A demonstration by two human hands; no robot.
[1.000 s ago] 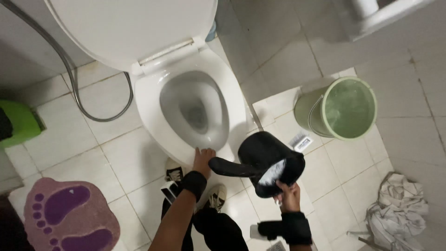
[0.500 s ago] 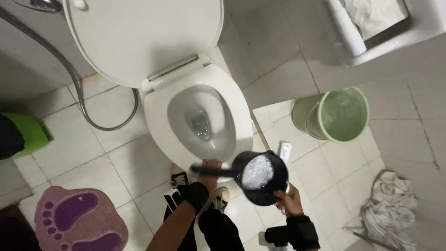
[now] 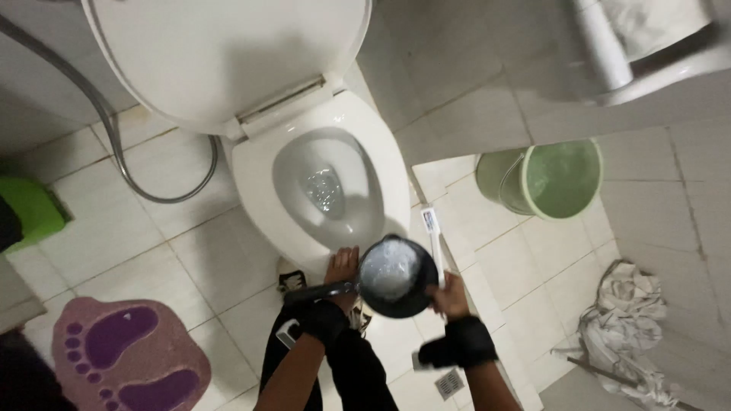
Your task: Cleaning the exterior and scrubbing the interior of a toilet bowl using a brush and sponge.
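Black plastic dipper (image 3: 397, 275), round, with a long handle, held level just in front of the toilet bowl (image 3: 324, 186); water shows pale inside it. Left hand (image 3: 340, 268) lies along the handle where it meets the cup, fingers toward the bowl's front rim; handle runs back under the wrist, and whether the fingers close around it cannot be told. Right hand (image 3: 449, 295) is at the dipper's right edge, fingers curled shut on a thin white brush-like stick (image 3: 434, 240) that stands up past the rim. Both wrists carry black bands.

Toilet seat and lid (image 3: 228, 53) are up, lid leaning back; water sits in the bottom of the bowl. Grey hose (image 3: 122, 156) loops over the floor tiles left of the toilet. Green bucket (image 3: 550, 177) stands to the right on the lower tiled floor, well apart from the hands. Crumpled grey-white cloth (image 3: 620, 327) lies at far right. Pink mat (image 3: 126, 361) with purple footprints lies at lower left. Small floor drain (image 3: 449, 383) sits just below the right wrist. Dark trousers and sandalled feet directly under the dipper.
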